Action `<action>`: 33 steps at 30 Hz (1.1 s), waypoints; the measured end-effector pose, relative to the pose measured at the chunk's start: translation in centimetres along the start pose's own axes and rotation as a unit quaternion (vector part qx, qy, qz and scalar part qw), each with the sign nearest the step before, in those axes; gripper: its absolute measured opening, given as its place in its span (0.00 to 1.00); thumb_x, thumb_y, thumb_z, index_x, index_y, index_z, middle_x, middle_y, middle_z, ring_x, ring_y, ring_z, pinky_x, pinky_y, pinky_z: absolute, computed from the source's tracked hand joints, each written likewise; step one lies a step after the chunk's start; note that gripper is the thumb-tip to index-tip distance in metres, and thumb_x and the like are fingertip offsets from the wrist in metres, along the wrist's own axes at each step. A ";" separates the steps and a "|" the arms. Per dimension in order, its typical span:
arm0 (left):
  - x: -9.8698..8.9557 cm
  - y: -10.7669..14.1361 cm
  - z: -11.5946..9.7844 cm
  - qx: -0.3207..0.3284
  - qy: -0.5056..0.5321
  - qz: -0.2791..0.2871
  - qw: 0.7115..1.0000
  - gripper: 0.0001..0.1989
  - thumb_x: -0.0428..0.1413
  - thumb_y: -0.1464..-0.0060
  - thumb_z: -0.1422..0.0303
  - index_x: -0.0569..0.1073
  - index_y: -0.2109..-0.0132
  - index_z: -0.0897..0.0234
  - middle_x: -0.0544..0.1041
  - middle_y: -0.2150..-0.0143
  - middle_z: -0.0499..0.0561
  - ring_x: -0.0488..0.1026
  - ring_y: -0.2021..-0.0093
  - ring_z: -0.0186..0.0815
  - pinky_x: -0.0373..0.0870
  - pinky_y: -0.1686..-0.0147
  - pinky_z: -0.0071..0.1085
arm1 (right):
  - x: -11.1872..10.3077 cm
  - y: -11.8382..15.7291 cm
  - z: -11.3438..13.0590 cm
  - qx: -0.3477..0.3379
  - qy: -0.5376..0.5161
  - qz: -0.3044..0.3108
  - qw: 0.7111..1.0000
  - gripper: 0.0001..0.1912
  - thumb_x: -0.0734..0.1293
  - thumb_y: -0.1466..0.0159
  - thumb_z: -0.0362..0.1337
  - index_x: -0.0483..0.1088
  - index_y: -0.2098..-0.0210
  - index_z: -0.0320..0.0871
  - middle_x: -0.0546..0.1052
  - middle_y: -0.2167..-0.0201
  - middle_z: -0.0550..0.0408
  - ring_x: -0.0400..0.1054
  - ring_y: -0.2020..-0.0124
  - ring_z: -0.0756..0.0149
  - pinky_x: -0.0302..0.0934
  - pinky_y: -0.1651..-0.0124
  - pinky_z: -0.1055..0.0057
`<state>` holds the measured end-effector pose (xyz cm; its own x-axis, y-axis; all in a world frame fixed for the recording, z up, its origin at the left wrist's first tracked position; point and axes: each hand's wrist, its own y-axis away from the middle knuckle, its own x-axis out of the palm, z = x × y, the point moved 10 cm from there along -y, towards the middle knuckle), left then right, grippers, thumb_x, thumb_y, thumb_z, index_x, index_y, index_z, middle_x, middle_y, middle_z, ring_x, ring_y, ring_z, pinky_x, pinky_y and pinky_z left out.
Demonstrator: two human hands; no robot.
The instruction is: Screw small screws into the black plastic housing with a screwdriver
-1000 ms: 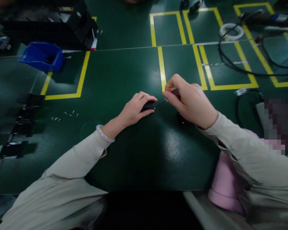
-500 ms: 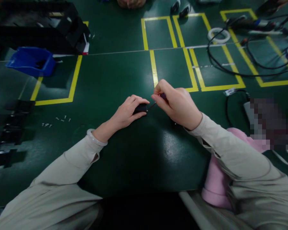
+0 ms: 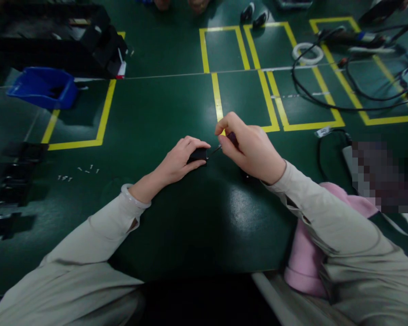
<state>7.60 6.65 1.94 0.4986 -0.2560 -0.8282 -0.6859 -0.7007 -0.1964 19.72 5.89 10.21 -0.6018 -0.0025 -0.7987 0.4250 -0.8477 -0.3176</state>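
Note:
A small black block lies on the green table, gripped between the thumb and fingers of my left hand. Just right of it, my right hand is closed around the dark handle of a screwdriver. The thin shaft slants down-left toward the block's right end, where a tiny shiny spot shows. Whether the tip touches the block is too small to tell. Several small screws lie on the table left of my left forearm.
A blue bin and a black rack stand at the back left. Black parts line the left side. Cables and a white ring lie at the right. Another person's hands show at the top edge.
The right hand's index finger and thumb have parted slightly on the screwdriver handle. The other person's hands at the top have moved apart. My left hand still grips the block.

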 end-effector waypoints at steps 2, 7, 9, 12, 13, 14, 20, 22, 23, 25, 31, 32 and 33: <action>-0.1 0.0 0.0 -0.002 0.000 -0.003 1.000 0.18 0.54 0.35 0.63 0.65 0.40 0.60 0.71 0.45 0.55 0.67 0.43 0.43 0.65 0.42 0.41 | 0.0 0.0 -0.1 0.002 0.002 0.001 1.000 0.06 0.59 0.31 0.38 0.66 0.61 0.44 0.67 0.76 0.60 0.61 0.77 0.72 0.51 0.69 0.73; 0.0 0.1 0.3 -0.013 0.010 -0.002 1.000 0.18 0.55 0.35 0.63 0.66 0.40 0.60 0.70 0.45 0.55 0.67 0.43 0.43 0.65 0.42 0.41 | 0.1 0.0 -0.3 0.005 0.001 0.006 1.000 0.05 0.59 0.31 0.38 0.65 0.61 0.45 0.68 0.75 0.60 0.62 0.76 0.72 0.53 0.69 0.72; 0.0 0.1 0.3 -0.017 0.014 -0.002 1.000 0.18 0.55 0.35 0.63 0.66 0.41 0.60 0.70 0.45 0.55 0.67 0.43 0.43 0.65 0.41 0.42 | 0.0 0.0 -0.2 0.004 -0.004 0.000 1.000 0.05 0.58 0.32 0.36 0.64 0.57 0.45 0.69 0.74 0.60 0.62 0.76 0.72 0.54 0.68 0.72; -0.1 0.1 0.3 -0.020 0.017 -0.006 1.000 0.18 0.55 0.35 0.63 0.66 0.41 0.60 0.71 0.45 0.54 0.68 0.43 0.43 0.65 0.42 0.42 | 0.0 -0.1 -0.1 0.006 -0.004 -0.006 1.000 0.05 0.59 0.32 0.37 0.64 0.58 0.45 0.69 0.73 0.60 0.61 0.76 0.72 0.54 0.68 0.72; -0.1 0.1 0.3 -0.020 0.019 -0.007 1.000 0.18 0.55 0.35 0.63 0.66 0.41 0.60 0.71 0.45 0.54 0.68 0.44 0.43 0.66 0.42 0.42 | 0.0 -0.1 -0.1 0.007 -0.002 -0.004 1.000 0.05 0.60 0.31 0.39 0.64 0.59 0.45 0.68 0.74 0.60 0.61 0.76 0.72 0.53 0.69 0.72; -0.1 0.1 0.3 -0.019 0.020 -0.009 1.000 0.18 0.55 0.35 0.63 0.66 0.41 0.59 0.71 0.45 0.54 0.68 0.44 0.43 0.66 0.42 0.42 | 0.0 -0.1 -0.1 0.008 0.000 -0.003 1.000 0.06 0.60 0.31 0.40 0.64 0.61 0.45 0.68 0.75 0.60 0.60 0.77 0.72 0.52 0.70 0.72; -0.1 0.1 0.0 -0.009 0.022 -0.012 1.000 0.18 0.56 0.35 0.63 0.67 0.41 0.60 0.72 0.46 0.54 0.69 0.44 0.42 0.66 0.42 0.40 | -0.1 -0.1 -0.1 0.005 -0.020 -0.003 1.000 0.04 0.59 0.32 0.35 0.65 0.59 0.44 0.68 0.74 0.60 0.61 0.77 0.73 0.52 0.69 0.73; -0.2 0.2 0.0 -0.011 0.021 -0.018 1.000 0.19 0.57 0.36 0.63 0.66 0.40 0.60 0.71 0.45 0.54 0.69 0.44 0.42 0.66 0.43 0.39 | -0.1 -0.1 -0.1 0.000 -0.025 -0.005 1.000 0.05 0.59 0.32 0.35 0.65 0.58 0.44 0.70 0.73 0.60 0.62 0.76 0.73 0.53 0.69 0.72; -0.2 0.2 0.1 -0.013 0.020 -0.022 0.999 0.20 0.57 0.36 0.63 0.65 0.39 0.60 0.71 0.45 0.54 0.69 0.45 0.42 0.66 0.43 0.39 | -0.1 -0.1 -0.1 0.000 -0.023 -0.007 1.000 0.05 0.59 0.32 0.36 0.65 0.58 0.44 0.70 0.74 0.60 0.62 0.76 0.73 0.53 0.69 0.72; -0.2 0.3 0.3 -0.018 0.019 -0.028 0.999 0.23 0.58 0.37 0.63 0.64 0.37 0.59 0.71 0.44 0.54 0.70 0.45 0.42 0.67 0.44 0.40 | -0.2 -0.1 -0.2 0.003 -0.013 -0.012 1.000 0.06 0.61 0.32 0.39 0.66 0.60 0.44 0.70 0.75 0.60 0.61 0.77 0.73 0.52 0.70 0.72; -0.1 0.4 0.7 -0.030 0.022 -0.040 0.999 0.30 0.60 0.39 0.63 0.59 0.33 0.56 0.71 0.44 0.54 0.70 0.45 0.43 0.67 0.43 0.42 | -0.1 -0.1 -0.1 -0.008 -0.015 0.001 1.000 0.05 0.60 0.32 0.38 0.66 0.59 0.44 0.69 0.76 0.62 0.61 0.78 0.74 0.52 0.70 0.73; -0.2 0.4 0.7 -0.030 0.024 -0.042 0.998 0.31 0.60 0.39 0.64 0.58 0.33 0.56 0.71 0.45 0.54 0.71 0.45 0.43 0.67 0.43 0.41 | -0.1 -0.1 0.0 -0.010 -0.018 0.003 1.000 0.05 0.60 0.32 0.37 0.66 0.58 0.44 0.69 0.75 0.61 0.62 0.77 0.73 0.52 0.69 0.73; -0.2 0.4 0.7 -0.030 0.026 -0.043 0.998 0.32 0.60 0.39 0.64 0.58 0.33 0.56 0.71 0.45 0.54 0.71 0.45 0.42 0.67 0.43 0.41 | -0.1 -0.1 0.0 -0.011 -0.020 0.002 1.000 0.06 0.60 0.33 0.36 0.66 0.58 0.44 0.70 0.74 0.61 0.63 0.76 0.73 0.53 0.69 0.73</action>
<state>6.89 6.88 1.65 0.5821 -0.2255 -0.7813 -0.6071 -0.7597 -0.2330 19.79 5.99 10.33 -0.6266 -0.0282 -0.7788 0.4423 -0.8356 -0.3257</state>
